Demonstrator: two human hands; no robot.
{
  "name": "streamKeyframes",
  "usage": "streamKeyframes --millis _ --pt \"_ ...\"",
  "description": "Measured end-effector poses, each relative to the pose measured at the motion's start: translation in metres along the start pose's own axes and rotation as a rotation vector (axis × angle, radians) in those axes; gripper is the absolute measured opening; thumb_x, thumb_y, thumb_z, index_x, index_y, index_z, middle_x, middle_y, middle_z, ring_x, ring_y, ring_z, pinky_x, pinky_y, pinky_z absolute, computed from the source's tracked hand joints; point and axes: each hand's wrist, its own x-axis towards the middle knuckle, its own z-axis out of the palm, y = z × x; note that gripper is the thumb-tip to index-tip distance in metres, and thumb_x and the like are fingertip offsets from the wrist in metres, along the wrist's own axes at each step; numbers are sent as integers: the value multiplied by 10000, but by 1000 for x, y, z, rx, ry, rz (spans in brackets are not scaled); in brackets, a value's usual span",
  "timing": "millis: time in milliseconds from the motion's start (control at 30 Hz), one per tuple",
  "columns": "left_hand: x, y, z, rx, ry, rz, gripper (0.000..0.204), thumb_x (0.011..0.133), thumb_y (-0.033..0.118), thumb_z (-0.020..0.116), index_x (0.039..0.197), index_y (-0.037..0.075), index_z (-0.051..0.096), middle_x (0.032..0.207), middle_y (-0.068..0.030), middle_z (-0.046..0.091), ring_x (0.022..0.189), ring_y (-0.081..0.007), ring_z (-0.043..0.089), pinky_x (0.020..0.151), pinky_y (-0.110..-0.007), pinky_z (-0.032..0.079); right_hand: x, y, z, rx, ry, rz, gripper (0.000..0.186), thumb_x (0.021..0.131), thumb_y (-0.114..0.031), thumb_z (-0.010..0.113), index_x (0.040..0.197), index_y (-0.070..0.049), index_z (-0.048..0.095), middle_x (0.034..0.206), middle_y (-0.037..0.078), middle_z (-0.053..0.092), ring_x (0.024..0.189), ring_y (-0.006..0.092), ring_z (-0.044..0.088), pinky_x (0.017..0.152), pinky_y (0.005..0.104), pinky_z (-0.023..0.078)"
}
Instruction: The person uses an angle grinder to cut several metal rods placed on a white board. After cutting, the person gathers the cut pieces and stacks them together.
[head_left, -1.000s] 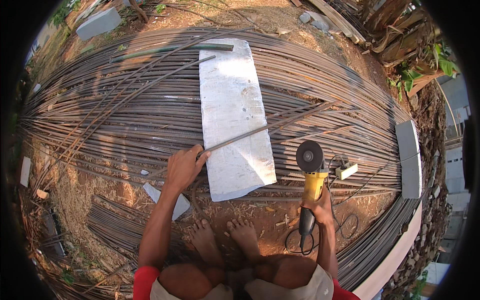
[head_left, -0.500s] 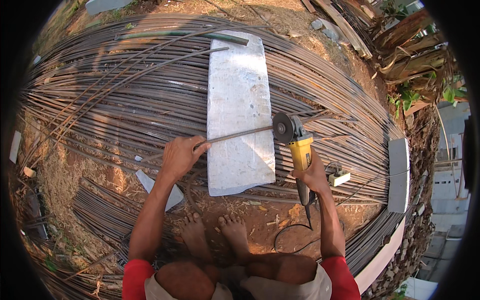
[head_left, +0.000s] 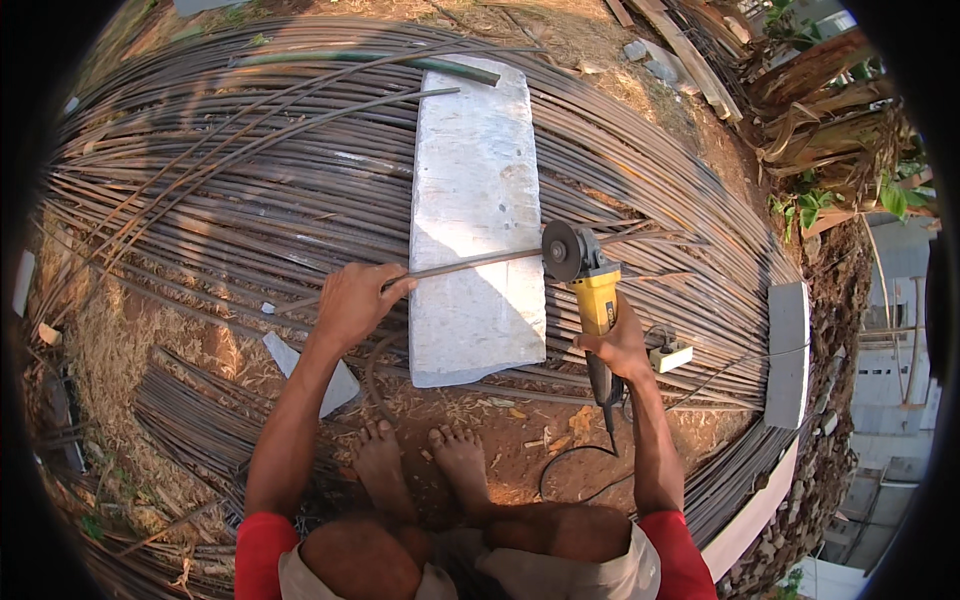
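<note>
My left hand [head_left: 356,304] is closed round a steel rod [head_left: 470,263], which crosses the pale concrete slab [head_left: 474,190] from left to right. In my right hand [head_left: 622,342] is a yellow angle grinder [head_left: 597,302], gripped by its body. Its dark cutting disc [head_left: 563,250] stands upright at the slab's right edge, against or very close to the rod; contact cannot be told for sure. No sparks show. The grinder's black cord [head_left: 572,452] trails from its lower end and loops on the soil.
Long rusty rods [head_left: 270,200] lie in a wide bundle under the slab. A green bar [head_left: 370,66] rests across its far end. At the right are a white power socket block [head_left: 671,357] and a grey concrete block [head_left: 788,355]. My bare feet [head_left: 459,464] stand just before the slab.
Little differs. Both hands, rod and grinder keep their places relative to the slab, while the whole view has shifted slightly.
</note>
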Motion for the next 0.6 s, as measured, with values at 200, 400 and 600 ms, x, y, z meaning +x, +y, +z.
streamKeyframes --millis 200,400,600 --pt "0 6 -3 -38 18 -9 312 984 383 740 1101 104 817 760 -179 734 723 -388 708 725 -478 541 5 5 -2 -97 20 -40 841 657 -206 874 1381 51 534 1131 216 716 1064 345 697 981 430 525" --pt "0 4 -1 -41 39 33 338 984 407 742 1097 97 814 747 -199 723 711 -391 705 685 -494 534 2 6 -3 -111 36 5 851 658 -197 880 1391 52 527 1182 251 712 1122 396 697 1025 460 514" --pt "-2 3 -2 17 53 55 364 994 412 728 1118 80 807 727 -198 711 715 -388 687 698 -504 527 0 1 -1 -59 -8 53 864 671 -174 863 1433 44 519 1194 167 686 1084 276 657 997 400 513"
